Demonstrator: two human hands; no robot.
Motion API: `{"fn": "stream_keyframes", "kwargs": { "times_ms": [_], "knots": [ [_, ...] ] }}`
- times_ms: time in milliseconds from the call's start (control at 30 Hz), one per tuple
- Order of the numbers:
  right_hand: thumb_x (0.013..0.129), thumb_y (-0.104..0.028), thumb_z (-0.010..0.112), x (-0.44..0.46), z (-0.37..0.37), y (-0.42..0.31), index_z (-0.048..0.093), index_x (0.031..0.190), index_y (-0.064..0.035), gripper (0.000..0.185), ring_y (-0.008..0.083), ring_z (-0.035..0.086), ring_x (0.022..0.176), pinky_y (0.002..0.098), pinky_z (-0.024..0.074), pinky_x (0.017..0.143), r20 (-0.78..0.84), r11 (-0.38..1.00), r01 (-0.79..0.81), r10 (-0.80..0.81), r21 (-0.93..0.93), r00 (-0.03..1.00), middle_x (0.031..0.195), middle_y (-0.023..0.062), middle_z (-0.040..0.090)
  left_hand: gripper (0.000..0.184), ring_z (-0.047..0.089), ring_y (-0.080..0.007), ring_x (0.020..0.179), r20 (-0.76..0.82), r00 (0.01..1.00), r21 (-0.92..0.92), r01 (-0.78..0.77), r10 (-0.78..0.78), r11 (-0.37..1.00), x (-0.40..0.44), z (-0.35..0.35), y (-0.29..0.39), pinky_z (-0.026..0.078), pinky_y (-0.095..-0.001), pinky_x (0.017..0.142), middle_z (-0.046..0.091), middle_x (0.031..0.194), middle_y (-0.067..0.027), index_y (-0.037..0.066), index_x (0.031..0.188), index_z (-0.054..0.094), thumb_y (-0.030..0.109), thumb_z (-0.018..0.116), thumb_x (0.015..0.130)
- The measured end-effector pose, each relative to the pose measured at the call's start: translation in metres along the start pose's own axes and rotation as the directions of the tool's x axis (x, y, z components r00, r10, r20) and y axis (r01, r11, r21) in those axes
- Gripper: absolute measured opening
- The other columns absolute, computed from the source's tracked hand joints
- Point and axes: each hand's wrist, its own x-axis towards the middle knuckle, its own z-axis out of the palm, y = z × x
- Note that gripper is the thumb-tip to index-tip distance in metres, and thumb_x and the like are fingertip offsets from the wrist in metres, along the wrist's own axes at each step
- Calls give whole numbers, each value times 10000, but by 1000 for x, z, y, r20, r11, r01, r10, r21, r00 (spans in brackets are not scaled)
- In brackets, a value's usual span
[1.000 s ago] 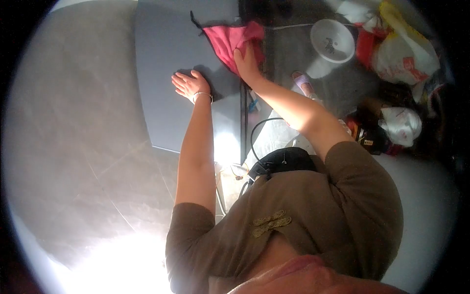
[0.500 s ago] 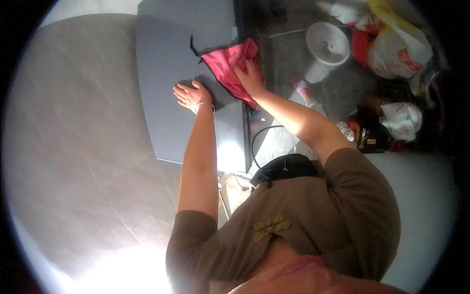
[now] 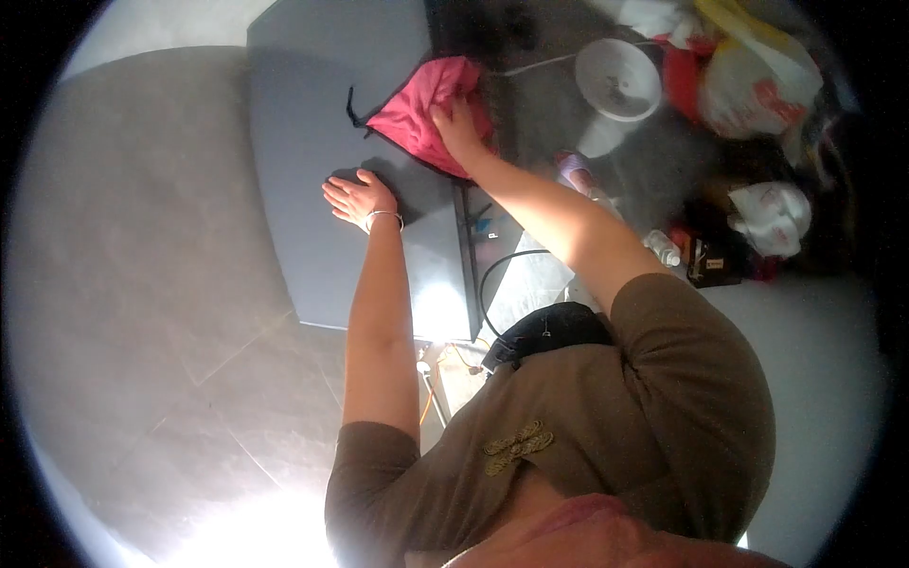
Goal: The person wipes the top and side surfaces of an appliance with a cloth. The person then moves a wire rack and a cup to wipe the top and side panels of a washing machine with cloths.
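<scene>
Right grip (image 3: 459, 131) laid on pink cloth (image 3: 409, 115) at the dark edge of the grey tabletop (image 3: 308, 104); cannot tell whether pinching it. Nearby, left grip (image 3: 356, 198) flat, with fingers extended. Well apart, white bowl (image 3: 600, 74) with small dark specks inside; beside it, plastic bag (image 3: 753, 99) of unclear contents.

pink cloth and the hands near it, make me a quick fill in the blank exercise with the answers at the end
1. The hand on the pink cloth is the person's ____ one.
2. The other hand lies on the gray panel, with a ____ around its wrist.
3. The cord at the cloth's corner is ____ in colour.
4. The round basin is ____ in colour.

Missing words: right; bracelet; black; white
</scene>
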Motion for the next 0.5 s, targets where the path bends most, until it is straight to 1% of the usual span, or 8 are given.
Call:
{"fn": "stream_keyframes", "kwargs": {
  "times_ms": [67, 100, 200, 267, 300, 333, 433, 500],
  "knots": [
    [857, -440, 575, -26, 0, -6, 436, 1324, 52, 693, 474, 313, 1309, 497, 234, 1120, -52, 997, 35, -39, -71, 998, 1401, 334, 347, 680, 184, -280, 1456, -7, 1000, 9, -7, 7, 1000, 0, 1, 1, 170, -482, 1166, 231, 1556, -182, -27, 1467, 276, 408, 379, 954],
    [851, -390, 599, -39, 1, -9, 392, 1356, 44, 697, 477, 305, 1312, 505, 232, 1119, -68, 990, 7, -16, -139, 998, 1402, 331, 343, 681, 185, -280, 1455, -18, 1000, 7, -7, 7, 1000, 0, 1, 1, 171, -482, 1166, 234, 1554, -182, -27, 1467, 278, 410, 380, 954],
    [850, -355, 613, -71, 0, -9, 370, 1372, 41, 699, 478, 283, 1332, 505, 218, 1128, -67, 995, 20, -27, -102, 997, 1424, 327, 320, 679, 186, -280, 1454, -22, 1000, 12, -8, 8, 1000, -1, 1, 1, 175, -481, 1162, 240, 1551, -180, -24, 1465, 284, 412, 383, 955],
    [844, -340, 625, -88, -2, -12, 362, 1381, 51, 714, 477, 270, 1345, 502, 202, 1138, -87, 990, 17, -29, -141, 996, 1434, 336, 302, 673, 190, -282, 1451, -25, 1000, -4, -1, 1, 1000, -1, -1, 3, 179, -479, 1159, 238, 1552, -179, -23, 1462, 289, 412, 380, 956],
    [848, -341, 618, -95, -4, -13, 341, 1394, 55, 729, 478, 260, 1352, 501, 190, 1144, -69, 991, -14, 5, -131, 998, 1438, 340, 293, 669, 227, -283, 1440, -77, 997, 9, -10, 11, 1000, -1, 3, 2, 200, -480, 1154, 274, 1542, -161, 5, 1456, 326, 450, 359, 957],
    [851, -341, 612, -100, -5, -15, 321, 1406, 59, 744, 479, 251, 1358, 500, 179, 1150, -52, 992, -40, 34, -121, 998, 1442, 343, 284, 669, 227, -283, 1440, -74, 997, 16, -11, 12, 1000, 1, 6, 0, 200, -480, 1154, 274, 1542, -161, 5, 1456, 326, 450, 359, 957],
    [859, -342, 602, -112, -6, -15, 271, 1425, 76, 778, 489, 221, 1372, 503, 159, 1159, -50, 991, 6, -13, -136, 999, 1456, 359, 244, 661, 234, -283, 1436, -82, 997, 31, -4, 7, 1000, 1, 8, -1, 204, -472, 1149, 280, 1540, -156, 4, 1455, 328, 445, 356, 963],
    [862, -340, 597, -129, -8, -16, 251, 1431, 81, 789, 492, 203, 1379, 503, 148, 1163, -10, 985, -34, 33, -169, 999, 1462, 363, 226, 664, 236, -283, 1435, -88, 996, 31, -5, 8, 1000, 1, 10, -1, 205, -472, 1148, 283, 1539, -156, 3, 1454, 330, 449, 351, 963]
  ]
}}
